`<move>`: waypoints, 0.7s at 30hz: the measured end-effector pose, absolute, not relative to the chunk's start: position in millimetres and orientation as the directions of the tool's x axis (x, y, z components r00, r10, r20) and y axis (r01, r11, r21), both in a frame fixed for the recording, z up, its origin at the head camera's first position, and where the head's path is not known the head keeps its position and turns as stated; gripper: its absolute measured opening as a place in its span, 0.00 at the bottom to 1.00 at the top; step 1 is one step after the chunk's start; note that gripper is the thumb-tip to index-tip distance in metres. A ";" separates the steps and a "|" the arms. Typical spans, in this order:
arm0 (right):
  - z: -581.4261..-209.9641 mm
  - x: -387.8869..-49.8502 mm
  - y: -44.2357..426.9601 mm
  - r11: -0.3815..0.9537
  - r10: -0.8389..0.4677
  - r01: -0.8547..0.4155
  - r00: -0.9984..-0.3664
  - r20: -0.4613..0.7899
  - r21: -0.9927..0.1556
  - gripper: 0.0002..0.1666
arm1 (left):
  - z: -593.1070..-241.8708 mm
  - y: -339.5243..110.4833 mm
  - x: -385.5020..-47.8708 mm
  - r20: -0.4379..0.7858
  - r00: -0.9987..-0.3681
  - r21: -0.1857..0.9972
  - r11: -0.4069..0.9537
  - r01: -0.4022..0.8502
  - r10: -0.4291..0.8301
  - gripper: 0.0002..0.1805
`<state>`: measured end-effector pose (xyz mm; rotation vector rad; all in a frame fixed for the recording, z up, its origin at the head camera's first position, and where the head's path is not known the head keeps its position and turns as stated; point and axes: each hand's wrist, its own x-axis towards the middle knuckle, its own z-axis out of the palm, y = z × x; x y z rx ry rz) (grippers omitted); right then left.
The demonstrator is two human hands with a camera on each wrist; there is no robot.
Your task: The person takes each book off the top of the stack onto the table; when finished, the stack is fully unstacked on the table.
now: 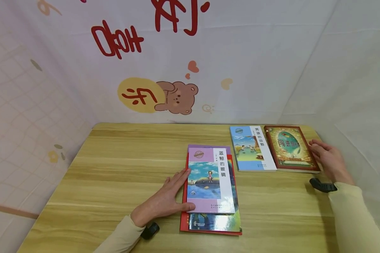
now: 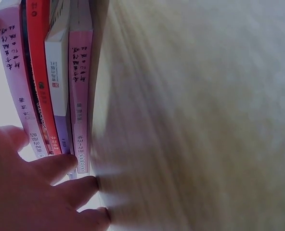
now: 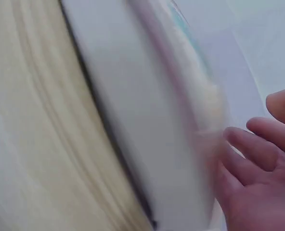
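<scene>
In the head view, a pink-and-white storybook (image 1: 206, 186) lies on top of a stack of several books, with a red book (image 1: 183, 221) and a dark green cover (image 1: 215, 222) showing beneath it. My left hand (image 1: 163, 200) rests along the stack's left side, fingers extended and thumb at the top book's lower left corner. The left wrist view shows the left hand (image 2: 41, 187) touching the spines, pink spine (image 2: 80, 106) lowest. My right hand (image 1: 330, 160) touches the right edge of a thick brown-bordered book (image 1: 291, 147). Its page edge (image 3: 128, 110) is blurred beside the right hand (image 3: 263, 178).
A blue-and-white book (image 1: 253, 149) lies immediately left of the brown-bordered one. All the books lie on a wooden table (image 1: 114, 168). Printed cloth (image 1: 256, 52) hangs behind and at both sides, close to my right hand.
</scene>
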<state>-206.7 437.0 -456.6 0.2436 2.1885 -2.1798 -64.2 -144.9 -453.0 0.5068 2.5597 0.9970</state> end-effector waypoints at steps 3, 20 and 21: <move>-451.8 -204.0 437.8 -0.032 0.073 0.066 -0.995 -0.068 -0.997 0.40 | -452.6 -145.3 -63.8 -0.182 -0.876 0.696 0.688 0.206 0.447 0.62; -425.5 -164.3 403.3 -0.049 0.048 -0.097 -0.994 0.094 -0.994 0.19 | -449.9 -144.6 -63.6 -0.184 -0.875 0.683 0.698 0.214 0.448 0.61; -424.6 -162.0 399.6 -0.047 0.040 -0.105 -0.994 0.103 -0.993 0.18 | -450.1 -144.6 -63.5 -0.185 -0.874 0.683 0.698 0.214 0.448 0.61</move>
